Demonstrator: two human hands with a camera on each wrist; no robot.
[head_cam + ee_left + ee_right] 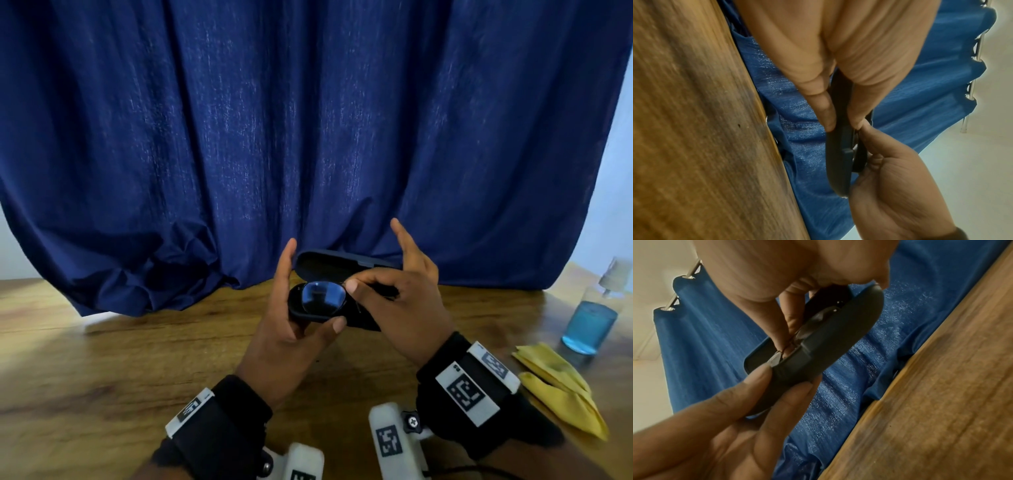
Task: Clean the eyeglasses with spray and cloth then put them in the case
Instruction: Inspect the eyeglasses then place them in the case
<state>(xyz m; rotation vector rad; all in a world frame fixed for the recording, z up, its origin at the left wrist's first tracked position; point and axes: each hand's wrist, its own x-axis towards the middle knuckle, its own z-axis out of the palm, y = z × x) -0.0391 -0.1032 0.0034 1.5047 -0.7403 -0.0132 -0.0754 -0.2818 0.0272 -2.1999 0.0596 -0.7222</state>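
Observation:
The dark eyeglasses (pixel 323 298) lie partly inside the open black case (pixel 363 320), whose lid (pixel 342 262) stands up behind them. My left hand (pixel 294 329) grips the case's left end, thumb in front and index finger pointing up. My right hand (pixel 394 301) pinches the glasses near the bridge with thumb and a finger, index raised. In the right wrist view, a lens (pixel 813 324) shows above the case's (pixel 828 345) rim. In the left wrist view the case (pixel 838 162) is edge-on between both hands.
A clear spray bottle (pixel 589 325) of blue liquid stands at the right on the wooden table (pixel 137 359). A crumpled yellow cloth (pixel 561 387) lies in front of it. A dark blue curtain (pixel 308 137) hangs right behind the case.

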